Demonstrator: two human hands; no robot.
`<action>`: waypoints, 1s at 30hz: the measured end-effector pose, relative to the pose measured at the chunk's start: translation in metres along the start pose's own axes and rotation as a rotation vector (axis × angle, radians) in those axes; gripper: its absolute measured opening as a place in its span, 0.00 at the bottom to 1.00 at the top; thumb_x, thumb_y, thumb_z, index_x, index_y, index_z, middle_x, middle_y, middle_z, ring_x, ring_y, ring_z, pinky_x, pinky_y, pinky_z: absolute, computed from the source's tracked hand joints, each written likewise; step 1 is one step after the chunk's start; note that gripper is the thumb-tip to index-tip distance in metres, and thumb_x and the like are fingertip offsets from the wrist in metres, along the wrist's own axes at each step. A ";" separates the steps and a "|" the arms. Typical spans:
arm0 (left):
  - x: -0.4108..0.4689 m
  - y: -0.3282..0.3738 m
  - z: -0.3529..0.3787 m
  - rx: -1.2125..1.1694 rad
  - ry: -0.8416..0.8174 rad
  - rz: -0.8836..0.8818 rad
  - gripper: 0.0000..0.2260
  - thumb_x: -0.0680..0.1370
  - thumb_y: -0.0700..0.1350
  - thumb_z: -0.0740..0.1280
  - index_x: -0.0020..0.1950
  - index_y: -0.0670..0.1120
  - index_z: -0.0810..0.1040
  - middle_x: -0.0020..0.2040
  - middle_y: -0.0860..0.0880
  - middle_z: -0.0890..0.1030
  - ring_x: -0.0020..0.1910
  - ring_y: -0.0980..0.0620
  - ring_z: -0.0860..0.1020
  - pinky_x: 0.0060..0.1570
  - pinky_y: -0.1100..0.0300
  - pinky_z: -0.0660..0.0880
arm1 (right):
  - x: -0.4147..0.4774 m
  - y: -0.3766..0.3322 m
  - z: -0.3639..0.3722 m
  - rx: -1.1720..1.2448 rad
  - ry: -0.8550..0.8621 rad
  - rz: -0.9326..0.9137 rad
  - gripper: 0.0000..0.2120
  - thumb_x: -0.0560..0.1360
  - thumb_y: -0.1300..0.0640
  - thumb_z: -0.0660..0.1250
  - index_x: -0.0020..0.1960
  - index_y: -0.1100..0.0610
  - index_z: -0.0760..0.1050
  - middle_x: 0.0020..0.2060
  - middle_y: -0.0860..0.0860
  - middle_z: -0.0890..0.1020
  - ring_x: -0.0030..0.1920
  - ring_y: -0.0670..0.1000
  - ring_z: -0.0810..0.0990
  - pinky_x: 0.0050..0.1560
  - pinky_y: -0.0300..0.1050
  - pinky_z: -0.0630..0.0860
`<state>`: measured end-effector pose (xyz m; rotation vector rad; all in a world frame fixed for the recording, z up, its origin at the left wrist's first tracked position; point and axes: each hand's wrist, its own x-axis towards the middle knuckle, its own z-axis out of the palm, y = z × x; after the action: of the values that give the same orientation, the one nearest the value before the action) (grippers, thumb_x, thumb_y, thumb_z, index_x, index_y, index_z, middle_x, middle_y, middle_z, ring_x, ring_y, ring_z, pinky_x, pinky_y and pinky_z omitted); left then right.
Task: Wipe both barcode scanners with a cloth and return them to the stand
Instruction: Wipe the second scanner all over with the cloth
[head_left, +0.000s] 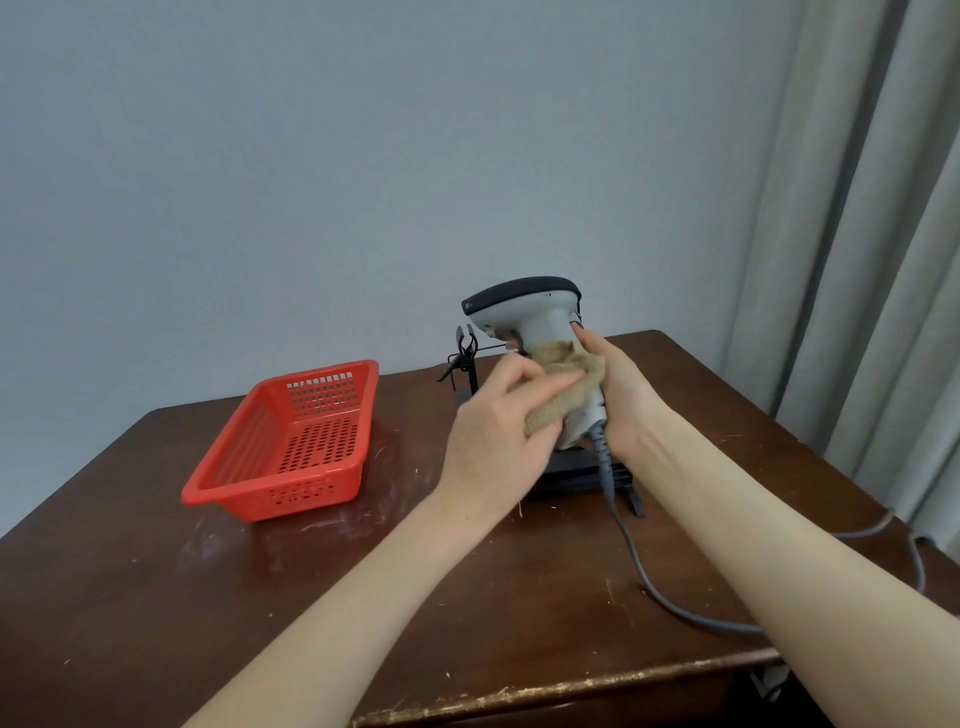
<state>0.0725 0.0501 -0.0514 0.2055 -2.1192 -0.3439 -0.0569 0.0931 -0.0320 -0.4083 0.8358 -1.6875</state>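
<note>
Above the table's (156, 571) far right part, scanner (524, 306): grey body, black top cap, upright over the black stand (566, 478).
Right hand (618, 395): wrapped round the scanner's handle.
Left hand (498, 421): grips a tan cloth (558, 387) against the handle.
Cable (639, 561): grey, trailing toward the right edge.
Basket (291, 441): red, well apart, toward the left edge.

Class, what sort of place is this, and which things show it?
Probably a plain room in a home or small office: a scuffed wooden table, a bare grey wall and long curtains. A corded scanner is being wiped with a cloth.
</note>
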 end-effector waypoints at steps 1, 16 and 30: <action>0.008 -0.002 -0.002 0.021 0.021 -0.029 0.16 0.73 0.38 0.68 0.60 0.49 0.80 0.46 0.51 0.74 0.41 0.54 0.76 0.41 0.53 0.76 | 0.000 0.001 0.001 -0.009 0.019 -0.023 0.19 0.80 0.46 0.59 0.42 0.59 0.77 0.29 0.52 0.79 0.27 0.49 0.78 0.27 0.38 0.76; 0.004 0.002 -0.009 0.041 -0.094 -0.098 0.16 0.74 0.41 0.67 0.60 0.53 0.79 0.44 0.55 0.70 0.42 0.56 0.73 0.43 0.52 0.76 | 0.010 0.011 0.003 -0.110 0.037 -0.071 0.17 0.79 0.45 0.60 0.44 0.58 0.78 0.36 0.52 0.82 0.33 0.51 0.80 0.36 0.44 0.75; 0.038 -0.010 -0.030 0.097 0.065 -0.171 0.15 0.76 0.40 0.66 0.62 0.50 0.78 0.47 0.52 0.73 0.45 0.56 0.75 0.47 0.61 0.74 | 0.002 0.014 0.013 -0.063 -0.039 -0.033 0.13 0.80 0.49 0.59 0.49 0.57 0.76 0.35 0.50 0.78 0.34 0.48 0.74 0.37 0.42 0.71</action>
<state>0.0776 0.0255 -0.0091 0.4501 -2.0610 -0.3303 -0.0391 0.0856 -0.0329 -0.4994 0.8595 -1.6819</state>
